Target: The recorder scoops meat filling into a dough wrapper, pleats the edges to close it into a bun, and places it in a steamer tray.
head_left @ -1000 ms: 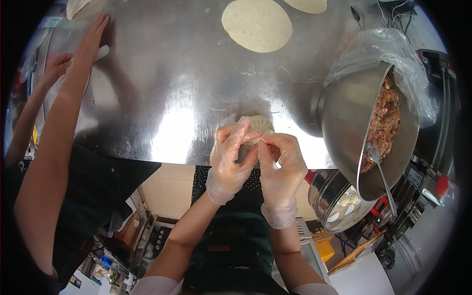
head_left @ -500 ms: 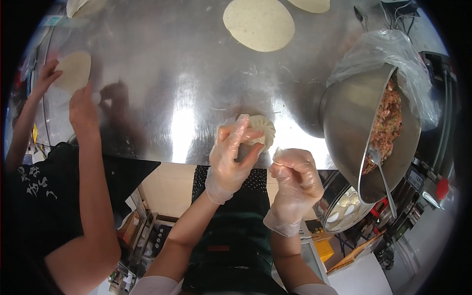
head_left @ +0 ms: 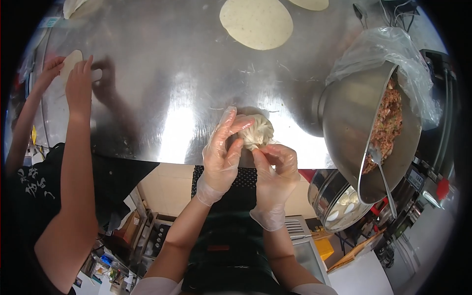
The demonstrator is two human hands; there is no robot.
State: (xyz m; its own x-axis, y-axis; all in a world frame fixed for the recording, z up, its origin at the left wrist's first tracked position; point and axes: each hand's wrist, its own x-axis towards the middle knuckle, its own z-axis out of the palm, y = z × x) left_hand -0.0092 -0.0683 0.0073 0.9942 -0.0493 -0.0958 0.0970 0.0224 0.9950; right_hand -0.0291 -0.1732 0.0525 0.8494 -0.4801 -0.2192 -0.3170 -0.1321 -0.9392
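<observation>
As hands point(head_left: 279, 169) touch dough point(head_left: 260, 132), white lettering point(head_left: 32, 188) shows.

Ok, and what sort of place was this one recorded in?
Probably a commercial kitchen, perhaps a bun shop: there's a stainless-steel worktable, a metal bowl of minced-meat filling, and a pleated bun.

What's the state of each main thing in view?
Bun: pleated, gathered at its near side
Left hand: gloved, fingers spread against the bun
Right hand: gloved, pinching the bun's gathered dough
Large wrapper: flat, unfilled
Metal bowl: uncovered, partly full of meat filling
Spoon: end in the filling
Plastic bag: crumpled
Round pan: uncovered, pale pieces inside
</observation>
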